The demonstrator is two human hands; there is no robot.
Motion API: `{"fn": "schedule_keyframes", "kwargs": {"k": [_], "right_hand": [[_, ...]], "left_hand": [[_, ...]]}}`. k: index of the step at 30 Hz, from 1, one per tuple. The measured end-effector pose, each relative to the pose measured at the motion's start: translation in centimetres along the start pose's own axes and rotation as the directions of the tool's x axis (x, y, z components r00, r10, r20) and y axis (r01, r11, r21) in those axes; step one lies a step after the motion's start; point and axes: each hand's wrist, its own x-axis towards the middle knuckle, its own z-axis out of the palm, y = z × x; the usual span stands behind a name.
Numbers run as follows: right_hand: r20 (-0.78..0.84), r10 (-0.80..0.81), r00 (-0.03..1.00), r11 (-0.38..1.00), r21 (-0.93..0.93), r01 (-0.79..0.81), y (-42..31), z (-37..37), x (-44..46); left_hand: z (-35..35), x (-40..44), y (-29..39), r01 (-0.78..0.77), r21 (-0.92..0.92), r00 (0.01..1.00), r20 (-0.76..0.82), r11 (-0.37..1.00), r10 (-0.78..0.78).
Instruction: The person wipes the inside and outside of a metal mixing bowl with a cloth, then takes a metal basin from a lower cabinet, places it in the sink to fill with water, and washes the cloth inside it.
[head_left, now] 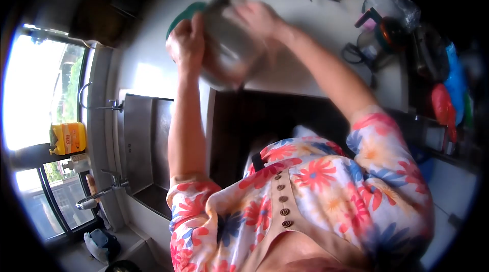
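Note:
A round grey metal bowl, smeared by motion, is tilted above the pale countertop. My left hand is closed round its left edge, with the thumb up. At the upper right rim, my right hand grips the bowl too; its fingers are blurred. Behind my left hand a green round rim shows in part; most of it is hidden, so its kind is unclear. What the bowl holds, if anything, cannot be made out.
A steel sink with a faucet lies left, below a window with a yellow jug on its sill. At right on the countertop are scissors, a glass pot and a clear plastic bag.

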Motion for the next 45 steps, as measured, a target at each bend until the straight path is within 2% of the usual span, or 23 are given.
{"fn": "schedule_keyframes", "kwargs": {"k": [2, 4, 8, 9, 14, 16, 19, 22, 24, 26, 28, 29, 30, 31, 32, 34, 35, 36, 38, 39, 42, 44, 45], "right_hand": [[0.111, 0.194, 0.975, 0.896, 0.385, -0.222, 8.0, 0.0, 1.7], [0.226, 0.472, 0.852, 0.617, 0.606, -0.503, 7.9, -0.7, -0.5], [0.158, 0.494, 0.855, 0.466, 0.782, -0.413, 6.7, -1.0, -2.6], [0.228, 0.497, 0.837, 0.353, 0.829, -0.435, 8.1, -1.1, -1.4], [0.146, 0.327, 0.934, 0.145, 0.968, -0.203, 8.4, -5.1, -0.6], [0.061, 0.308, 0.95, 0.202, 0.971, -0.128, 7.0, -7.0, -1.2], [0.185, -0.085, 0.979, 0.152, 0.973, -0.171, 4.5, -9.3, -1.5], [0.17, 0.014, 0.985, 0.116, 0.978, -0.171, -0.8, -8.6, -1.5], [0.276, -0.16, 0.948, 0.101, 0.96, -0.263, -2.6, -8.5, -1.5], [0.19, -0.286, 0.939, 0.116, 0.98, -0.163, -3.9, -7.9, -0.8], [0.186, -0.369, 0.911, 0.382, 0.924, -0.033, 2.0, -8.0, 4.7], [0.198, -0.126, 0.972, 0.689, 0.722, -0.058, 0.1, -8.1, 3.2], [0.057, -0.021, 0.998, 0.907, 0.422, -0.005, 0.6, -7.7, 2.9], [-0.085, 0.086, 0.993, 0.995, 0.065, -0.08, 1.2, -7.4, 2.6], [-0.259, -0.015, 0.966, 0.946, -0.315, -0.07, 4.4, -6.6, 3.7], [-0.223, -0.257, 0.94, 0.958, -0.189, 0.217, 1.9, -4.8, 0.9], [-0.119, -0.189, 0.975, 0.979, 0.05, 0.196, 0.1, -2.1, -1.6], [-0.172, -0.498, 0.85, 0.835, -0.36, 0.417, 1.4, 0.7, -2.4], [-0.157, -0.493, 0.856, 0.828, -0.385, 0.407, 1.5, 2.1, -3.2], [-0.146, -0.485, 0.862, 0.821, -0.415, 0.392, 0.4, 2.1, -3.4], [-0.161, -0.502, 0.85, 0.794, -0.474, 0.38, -0.4, 2.8, -4.0], [-0.18, -0.538, 0.824, 0.786, -0.461, 0.413, -0.3, 3.1, -3.2], [-0.197, -0.556, 0.808, 0.791, -0.425, 0.44, -0.2, 3.2, -2.3]], "left_hand": [[0.0, -0.9, -0.3, -0.051, -0.105, 0.997, -0.07, 0.993, 0.044], [0.4, -2.1, -0.4, -0.075, -0.254, 0.988, -0.15, 0.964, 0.038], [1.9, -3.2, -2.4, -0.105, -0.416, 0.971, -0.24, 0.903, 0.002], [2.1, -3.4, -3.4, -0.126, -0.451, 0.973, -0.232, 0.883, 0.021], [2.1, -4.2, -6.0, -0.033, -0.507, 0.981, -0.181, 0.861, -0.069], [1.6, -4.5, -6.6, -0.021, -0.496, 0.984, -0.166, 0.868, -0.071], [0.9, -4.4, -6.7, -0.079, -0.405, 0.986, -0.163, 0.911, 0.013], [0.1, -4.2, -5.2, -0.17, -0.304, 0.978, -0.17, 0.937, 0.123], [0.2, -3.9, -4.8, -0.186, -0.293, 0.978, -0.145, 0.938, 0.149], [0.3, -3.7, -4.5, -0.162, -0.362, 0.984, -0.135, 0.918, 0.12], [0.3, -3.5, -4.8, -0.175, -0.407, 0.984, -0.113, 0.897, 0.141], [0.0, -3.7, -3.6, -0.129, -0.375, 0.987, -0.136, 0.918, 0.084], [0.0, -3.8, -3.5, -0.114, -0.361, 0.988, -0.137, 0.926, 0.068], [0.0, -4.0, -3.5, -0.098, -0.354, 0.99, -0.128, 0.93, 0.055], [0.0, -4.0, -3.6, -0.081, -0.346, 0.992, -0.12, 0.935, 0.041], [0.4, -3.9, -3.9, -0.096, -0.33, 0.988, -0.143, 0.939, 0.051], [0.5, -4.1, -4.0, -0.101, -0.321, 0.988, -0.144, 0.942, 0.057], [0.4, -4.0, -4.0, -0.08, -0.343, 0.991, -0.129, 0.936, 0.038], [-0.1, -3.4, -3.6, -0.05, -0.387, 0.994, -0.111, 0.921, 0.008], [-1.2, -3.1, -2.0, 0.073, -0.392, 0.997, 0.033, 0.917, -0.065], [-1.9, -2.4, -0.7, 0.117, -0.196, 0.991, 0.086, 0.974, -0.101], [-0.6, -2.2, -2.3, 0.123, -0.342, 0.988, -0.041, 0.932, -0.146], [0.3, -2.3, -3.5, 0.107, -0.521, 0.984, -0.068, 0.847, -0.167]]}}
